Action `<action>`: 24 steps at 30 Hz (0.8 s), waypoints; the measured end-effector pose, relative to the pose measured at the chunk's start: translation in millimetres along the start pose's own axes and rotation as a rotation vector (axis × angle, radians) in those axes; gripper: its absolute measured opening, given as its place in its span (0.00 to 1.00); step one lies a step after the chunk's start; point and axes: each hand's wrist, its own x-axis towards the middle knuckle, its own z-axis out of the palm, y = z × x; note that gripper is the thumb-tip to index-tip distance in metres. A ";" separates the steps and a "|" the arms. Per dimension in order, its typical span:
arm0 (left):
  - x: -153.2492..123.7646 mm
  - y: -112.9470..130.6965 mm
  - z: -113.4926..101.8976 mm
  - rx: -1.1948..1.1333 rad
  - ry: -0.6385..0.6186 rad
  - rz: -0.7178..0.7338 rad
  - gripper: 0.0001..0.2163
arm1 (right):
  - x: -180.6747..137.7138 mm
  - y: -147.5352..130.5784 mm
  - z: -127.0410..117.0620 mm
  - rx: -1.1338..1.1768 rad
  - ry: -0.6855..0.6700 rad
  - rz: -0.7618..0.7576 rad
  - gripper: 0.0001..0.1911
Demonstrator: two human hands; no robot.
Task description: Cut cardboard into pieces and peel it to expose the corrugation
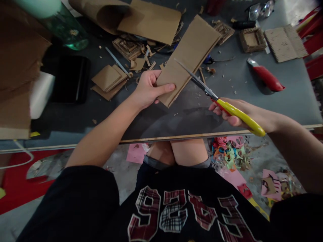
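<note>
My left hand grips the near end of a long cardboard piece, thumb on top and fingers underneath. The cardboard slants up to the right above the table. My right hand is closed round yellow-and-red handled scissors. Their metal blades reach up and left across the cardboard, the tip over its face; whether the blades are around its edge I cannot tell. Left of my left hand, a small stack of cut cardboard pieces lies on the table. A red-handled cutter rests to the right.
Corrugated scraps and a larger cardboard sheet lie behind. A green bottle and a black case stand left. At the right are a small cardboard frame, a corrugated panel and glasses. Paper scraps cover the floor.
</note>
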 end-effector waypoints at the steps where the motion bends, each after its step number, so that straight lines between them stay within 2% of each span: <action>1: -0.2 0.3 0.1 -0.008 0.004 -0.004 0.17 | -0.5 2.2 -0.5 0.005 -0.001 0.006 0.48; 5: -0.9 0.0 1.1 -0.031 0.006 -0.027 0.17 | 0.0 4.6 -1.9 -0.004 -0.013 -0.003 0.47; 13: -1.3 -2.7 0.9 -0.007 -0.017 -0.004 0.19 | 2.1 -7.2 -5.5 -0.062 -0.056 -0.008 0.48; 18: -4.0 -1.4 1.6 -0.009 -0.037 -0.066 0.19 | 2.0 -4.3 -4.2 -0.163 -0.081 -0.026 0.43; 24: -7.8 3.0 3.9 0.010 -0.077 -0.063 0.18 | 2.7 -8.4 4.1 -0.177 -0.065 0.065 0.36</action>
